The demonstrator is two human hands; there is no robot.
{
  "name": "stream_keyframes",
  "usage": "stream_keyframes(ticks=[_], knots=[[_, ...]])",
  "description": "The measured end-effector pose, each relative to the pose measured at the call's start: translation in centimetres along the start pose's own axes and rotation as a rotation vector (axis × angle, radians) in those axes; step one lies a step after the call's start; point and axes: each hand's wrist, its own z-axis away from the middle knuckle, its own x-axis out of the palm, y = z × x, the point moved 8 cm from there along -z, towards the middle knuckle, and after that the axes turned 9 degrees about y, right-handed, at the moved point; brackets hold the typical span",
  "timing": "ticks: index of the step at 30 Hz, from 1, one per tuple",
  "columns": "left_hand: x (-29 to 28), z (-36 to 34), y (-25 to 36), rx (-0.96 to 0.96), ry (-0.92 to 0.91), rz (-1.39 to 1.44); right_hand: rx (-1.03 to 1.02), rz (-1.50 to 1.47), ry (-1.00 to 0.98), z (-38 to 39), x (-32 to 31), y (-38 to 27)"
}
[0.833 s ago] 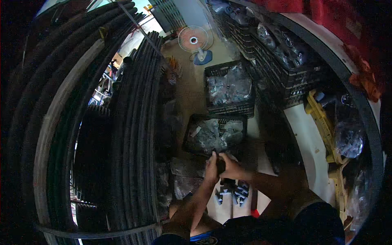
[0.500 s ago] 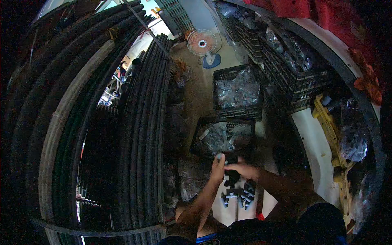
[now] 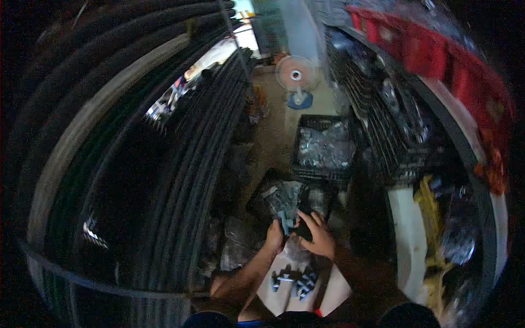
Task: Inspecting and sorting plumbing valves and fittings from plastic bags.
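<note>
My left hand [image 3: 274, 238] is closed around a grey plastic pipe fitting [image 3: 285, 223], which stands up past the fingers and looks like a tee. Close on its right is my right hand [image 3: 319, 236], fingers spread, the fingertips near the fitting; blur hides whether they touch it. A clear plastic bag [image 3: 296, 250] shows between and below the hands. Nearer my body, several grey and dark fittings [image 3: 298, 283] lie on a pale surface [image 3: 334, 290]. Just beyond my hands sits a black crate [image 3: 257, 203] with bagged grey parts [image 3: 281, 197] in it.
Another black crate [image 3: 322, 174] of bagged parts stands farther off, before a fan [image 3: 295, 76]. Long dark pipes [image 3: 191, 164] fill the left side. Stacked black crates [image 3: 377, 131], a yellow crate [image 3: 429, 218] and red material [image 3: 421, 49] line the right.
My hands have moved apart from being close together, and the right fingers have spread. The grey fitting now shows plainly in my left hand. The whole view has shifted and tilted.
</note>
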Motion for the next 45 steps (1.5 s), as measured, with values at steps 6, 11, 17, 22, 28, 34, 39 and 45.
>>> stream_keyframes(ticks=[6, 11, 17, 22, 28, 34, 39, 45], knots=[[-0.3, -1.9, -7.4, -0.258, -0.038, -0.262, -0.012, 0.398, -0.301, 3.1, 5.1, 1.5], [2.4, -2.8, -8.5, 0.214, -0.355, -0.379, 0.252, 0.449, -0.204, 4.3, 6.3, 5.4], [2.4, -1.4, -7.7, 0.341, -0.508, -0.874, 0.432, 0.317, -0.311, 4.1, 5.7, 4.5], [1.5, -0.1, -5.0, 0.328, -0.479, -0.868, 0.356, 0.114, -0.354, 3.4, 5.3, 3.0], [2.2, 2.6, -1.7, 0.68, -0.477, -0.709, 0.199, -0.253, -0.368, 2.0, 5.8, 2.7], [3.0, 3.3, 0.3, 0.574, -0.463, -0.335, 0.462, -0.729, -0.017, 1.9, 4.5, 5.0], [3.9, 3.9, 1.7, 0.56, -0.361, -0.253, -0.014, -0.077, 0.0, 3.3, 3.3, 4.6], [2.8, 1.5, 4.0, 0.687, -0.18, -0.304, 0.775, -1.108, 0.266, 2.5, 1.0, 10.3]])
